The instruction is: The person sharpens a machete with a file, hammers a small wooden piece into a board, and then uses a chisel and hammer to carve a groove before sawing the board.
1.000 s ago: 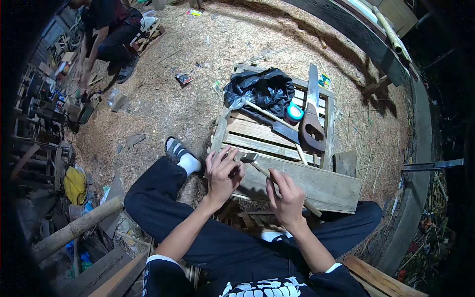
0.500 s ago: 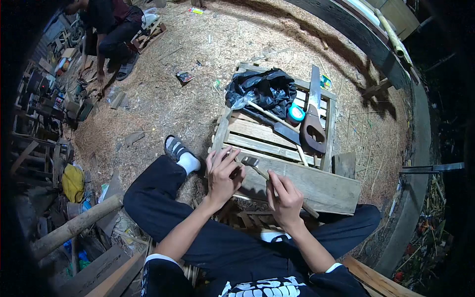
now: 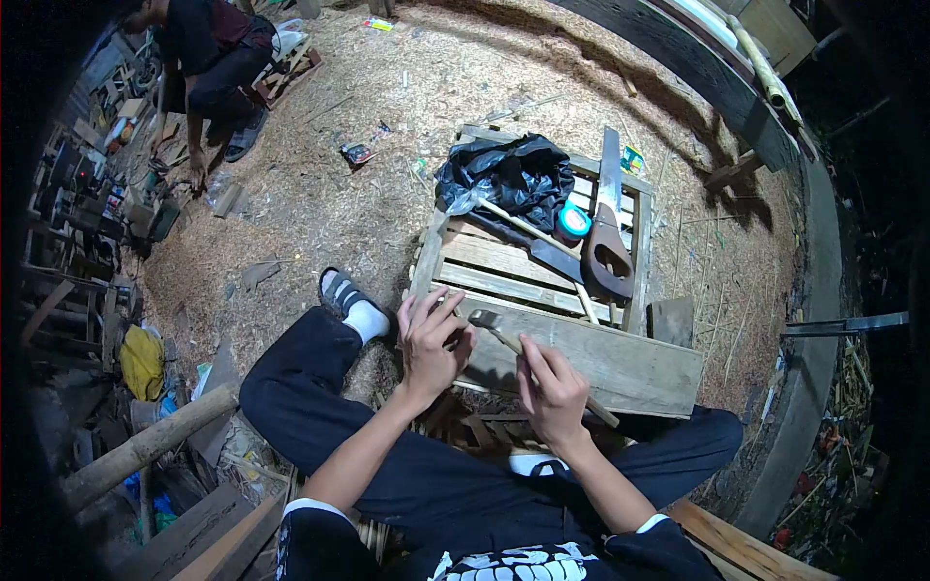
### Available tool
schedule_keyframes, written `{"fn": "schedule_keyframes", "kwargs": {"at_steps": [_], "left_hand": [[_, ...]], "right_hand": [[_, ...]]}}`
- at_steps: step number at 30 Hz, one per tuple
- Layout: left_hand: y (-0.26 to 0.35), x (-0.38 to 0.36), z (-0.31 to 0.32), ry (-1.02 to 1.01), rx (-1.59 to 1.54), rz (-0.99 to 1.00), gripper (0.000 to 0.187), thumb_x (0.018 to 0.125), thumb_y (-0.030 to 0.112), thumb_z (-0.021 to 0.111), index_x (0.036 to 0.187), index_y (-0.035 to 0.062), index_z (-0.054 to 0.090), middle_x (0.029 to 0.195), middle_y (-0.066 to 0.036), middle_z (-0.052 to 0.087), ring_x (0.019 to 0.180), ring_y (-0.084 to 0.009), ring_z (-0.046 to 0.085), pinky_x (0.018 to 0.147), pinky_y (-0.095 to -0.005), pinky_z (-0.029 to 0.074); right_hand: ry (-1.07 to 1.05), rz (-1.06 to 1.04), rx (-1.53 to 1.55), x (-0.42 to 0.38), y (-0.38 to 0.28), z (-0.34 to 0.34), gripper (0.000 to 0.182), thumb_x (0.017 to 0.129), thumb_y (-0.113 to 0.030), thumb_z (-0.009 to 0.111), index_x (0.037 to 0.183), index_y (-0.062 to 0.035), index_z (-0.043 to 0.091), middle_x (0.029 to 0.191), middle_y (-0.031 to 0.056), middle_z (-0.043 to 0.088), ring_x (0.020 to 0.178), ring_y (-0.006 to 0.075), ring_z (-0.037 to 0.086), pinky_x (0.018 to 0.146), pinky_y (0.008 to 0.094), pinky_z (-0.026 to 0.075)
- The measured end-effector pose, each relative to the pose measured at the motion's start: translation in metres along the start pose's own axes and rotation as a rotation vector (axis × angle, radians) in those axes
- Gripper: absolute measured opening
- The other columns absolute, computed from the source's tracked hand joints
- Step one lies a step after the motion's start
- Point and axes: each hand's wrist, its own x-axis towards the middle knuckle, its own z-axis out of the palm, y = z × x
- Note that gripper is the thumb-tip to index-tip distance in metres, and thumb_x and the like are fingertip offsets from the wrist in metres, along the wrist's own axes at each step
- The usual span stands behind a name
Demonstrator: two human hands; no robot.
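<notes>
My right hand (image 3: 554, 382) is closed around the wooden handle of a hammer (image 3: 485, 319). The hammer's metal head points left, close to the fingers of my left hand (image 3: 433, 344). Those left fingers are pinched together at the left end of a wooden board (image 3: 630, 363); whatever they hold is too small or hidden to make out. The board lies across the near side of a slatted wooden crate (image 3: 494, 254), and both hands are over it.
On the crate lie a handsaw (image 3: 608, 232), a black plastic bag (image 3: 513, 179), a blue-lidded round container (image 3: 573, 224), a broad blade (image 3: 555, 259) and a thin stick. Another person (image 3: 208, 73) crouches at upper left. A pole (image 3: 155, 445) and wood scraps are at left; shavings cover the ground.
The whole view has shifted very slightly. Both hands and the hammer keep nearly the same position over the board.
</notes>
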Motion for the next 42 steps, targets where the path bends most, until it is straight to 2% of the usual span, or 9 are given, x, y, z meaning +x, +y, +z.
{"fn": "schedule_keyframes", "kwargs": {"at_steps": [7,16,18,25,28,30,34,37,42], "left_hand": [[0.001,-0.001,-0.001,-0.006,0.039,0.003,0.013,0.076,0.012,0.078,0.079,0.0048,0.068,0.134,-0.010,0.072,0.135,-0.0327,0.058,0.117,-0.0587,0.029],[0.003,0.000,0.000,-0.011,0.030,0.006,0.014,0.075,0.008,0.079,0.083,0.0048,0.068,0.134,-0.010,0.071,0.136,-0.0319,0.057,0.117,-0.0580,0.029],[0.002,0.003,0.001,0.002,0.039,0.004,0.014,0.075,0.007,0.079,0.083,0.0049,0.068,0.135,-0.010,0.071,0.136,-0.0318,0.057,0.117,-0.0580,0.030],[0.002,0.006,-0.004,-0.038,0.039,0.004,0.011,0.080,0.015,0.077,0.084,0.0051,0.073,0.130,-0.011,0.072,0.132,-0.0333,0.058,0.116,-0.0575,0.032],[0.002,0.002,-0.006,-0.036,-0.001,0.015,0.015,0.075,0.010,0.078,0.080,0.0042,0.065,0.136,-0.010,0.070,0.135,-0.0337,0.056,0.116,-0.0578,0.031],[0.003,0.003,-0.004,-0.033,0.024,0.006,0.012,0.081,0.015,0.077,0.083,0.0049,0.071,0.132,-0.012,0.072,0.132,-0.0339,0.058,0.115,-0.0573,0.033],[0.002,0.005,-0.007,-0.026,0.031,0.020,0.013,0.084,0.018,0.077,0.086,0.0049,0.075,0.130,-0.012,0.072,0.130,-0.0336,0.059,0.114,-0.0567,0.034],[0.004,0.003,-0.004,-0.036,0.021,0.026,0.014,0.085,0.018,0.078,0.087,0.0047,0.075,0.130,-0.012,0.072,0.130,-0.0336,0.059,0.114,-0.0563,0.035],[0.001,0.000,0.000,-0.002,0.033,0.004,0.016,0.085,0.019,0.079,0.090,0.0046,0.075,0.136,-0.015,0.070,0.132,-0.0347,0.058,0.114,-0.0539,0.035]], "right_hand": [[0.092,-0.038,-0.033,-0.005,-0.003,0.004,0.044,0.083,0.000,0.079,0.126,-0.0079,0.075,0.096,0.0102,0.072,0.076,0.0268,0.071,0.065,0.0375,0.056],[0.044,-0.019,-0.078,-0.004,-0.006,0.001,0.043,0.087,-0.008,0.078,0.129,-0.0141,0.074,0.096,0.0065,0.071,0.077,0.0244,0.070,0.065,0.0376,0.054],[0.021,-0.003,-0.056,-0.004,-0.003,0.002,0.044,0.086,-0.001,0.078,0.129,-0.0099,0.074,0.097,0.0104,0.072,0.078,0.0281,0.071,0.066,0.0377,0.055],[-0.010,-0.010,-0.068,-0.008,0.002,0.009,0.041,0.088,-0.009,0.078,0.129,-0.0130,0.074,0.098,0.0077,0.072,0.078,0.0255,0.070,0.066,0.0376,0.055],[0.118,-0.031,-0.019,-0.012,-0.001,0.010,0.043,0.087,-0.008,0.078,0.129,-0.0114,0.074,0.098,0.0087,0.072,0.079,0.0265,0.070,0.067,0.0378,0.055],[-0.062,-0.003,-0.067,-0.008,-0.002,0.006,0.045,0.085,-0.006,0.079,0.130,-0.0100,0.074,0.099,0.0096,0.072,0.080,0.0271,0.071,0.068,0.0375,0.056],[0.088,0.021,-0.029,-0.014,-0.002,0.008,0.048,0.085,-0.008,0.079,0.132,-0.0132,0.073,0.100,0.0079,0.072,0.083,0.0259,0.071,0.069,0.0388,0.056],[-0.065,0.000,-0.086,-0.011,-0.001,0.007,0.049,0.084,-0.006,0.078,0.132,-0.0122,0.073,0.101,0.0084,0.072,0.083,0.0261,0.071,0.069,0.0395,0.057],[0.050,0.162,0.010,-0.005,-0.009,-0.001,0.047,0.087,-0.004,0.077,0.133,-0.0122,0.073,0.101,0.0103,0.072,0.083,0.0291,0.072,0.070,0.0412,0.056]]}}
